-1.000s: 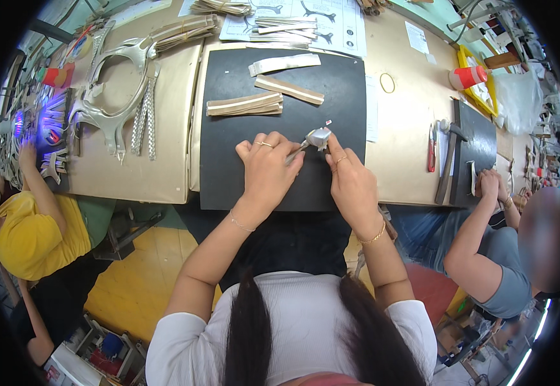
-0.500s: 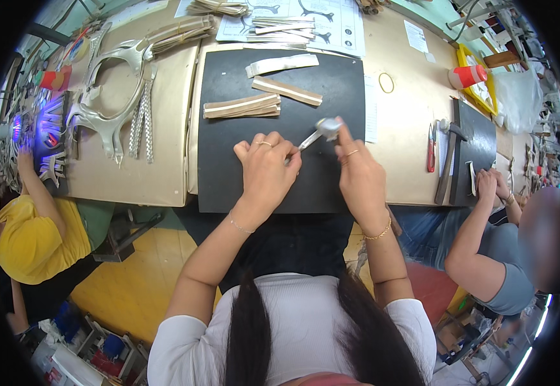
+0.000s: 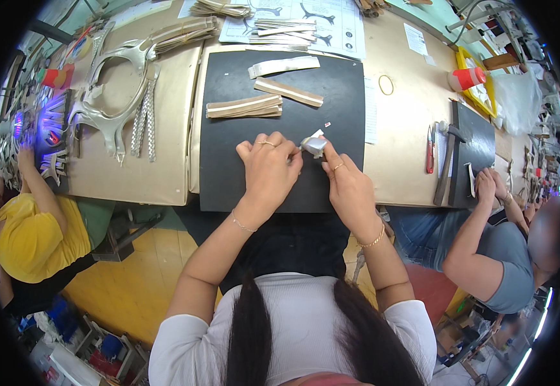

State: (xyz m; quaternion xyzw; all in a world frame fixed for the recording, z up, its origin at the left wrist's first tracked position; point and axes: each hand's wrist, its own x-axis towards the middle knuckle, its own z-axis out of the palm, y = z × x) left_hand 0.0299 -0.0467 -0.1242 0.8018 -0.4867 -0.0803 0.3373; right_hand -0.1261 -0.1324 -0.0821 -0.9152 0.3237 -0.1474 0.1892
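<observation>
Over the black work board (image 3: 241, 167), my left hand (image 3: 268, 170) is closed, its thumb and fingers pinched on the near end of a narrow whitish strip. The strip's pale tip (image 3: 318, 133) shows just beyond a shiny metal hammer head (image 3: 313, 147), which covers its middle. My right hand (image 3: 352, 190) is closed round this hammer, index finger stretched along toward the head; most of the handle is hidden beneath the hand. Farther up the board lie a stack of brown strips with white centre lines (image 3: 244, 107), a separate brown strip (image 3: 288, 92) and a white strip (image 3: 284, 65).
Silver cut pieces (image 3: 109, 119) and braided strips (image 3: 144, 125) lie left of the board. Bundled strips (image 3: 283, 32) rest on a drawing sheet (image 3: 351, 38). To the right are a red-handled tool (image 3: 430, 151), another hammer (image 3: 448, 154) and a co-worker's hands (image 3: 491, 185).
My right hand and the hammer head have moved left and down, close to my left fingers. A small scrap now shows on the board above them. My left hand has barely moved.
</observation>
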